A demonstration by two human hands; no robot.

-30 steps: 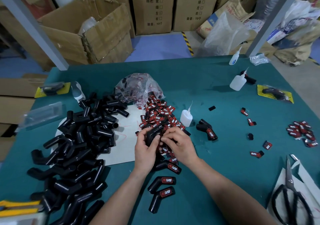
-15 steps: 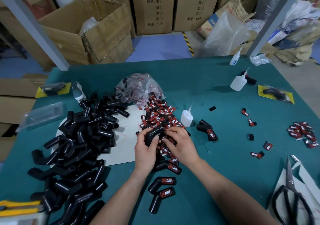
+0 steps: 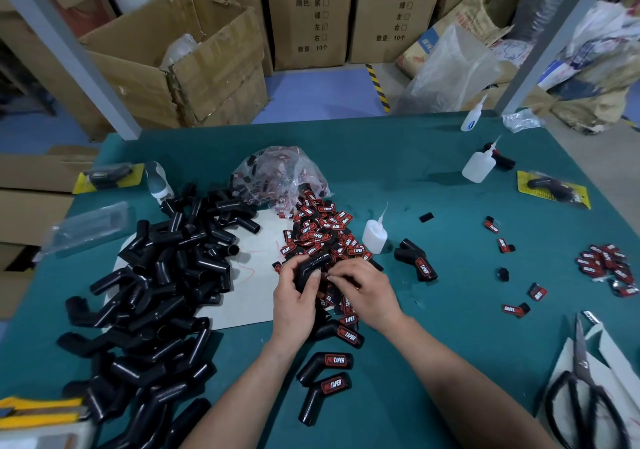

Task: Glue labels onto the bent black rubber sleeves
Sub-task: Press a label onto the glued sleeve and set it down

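At my far left a heap of bare black sleeves (image 3: 156, 293) sprawls over the green table (image 3: 415, 178), partly lying on a pale sheet (image 3: 256, 275). Behind that sheet sits a clear bag (image 3: 277, 175) with more red-and-black pieces inside, and a spill of loose labels (image 3: 322, 234) runs from its mouth toward me. My left hand (image 3: 294, 303) is over the near end of that spill, fingers and thumb wrapped round one bent black sleeve (image 3: 311, 265), which I hold just above the labels with its upper leg pointing away to the right. My right hand (image 3: 367, 293) is close beside it, fingers curled and the tips drawn narrow against the thumb right at the sleeve's lower end; something small and dark sits at the tips, but I cannot tell if it is a label. Under and in front of my wrists lie three labelled sleeves (image 3: 336, 362), their red labels facing up. Just right of the label spill a small glue bottle (image 3: 374, 237) stands upright, and beside it rests another labelled sleeve (image 3: 420, 265). Further right a few stray labels dot the cloth, a small cluster of labels (image 3: 609, 265) lies near the edge, and black-handled scissors (image 3: 581, 389) rest on white paper at the near right corner.
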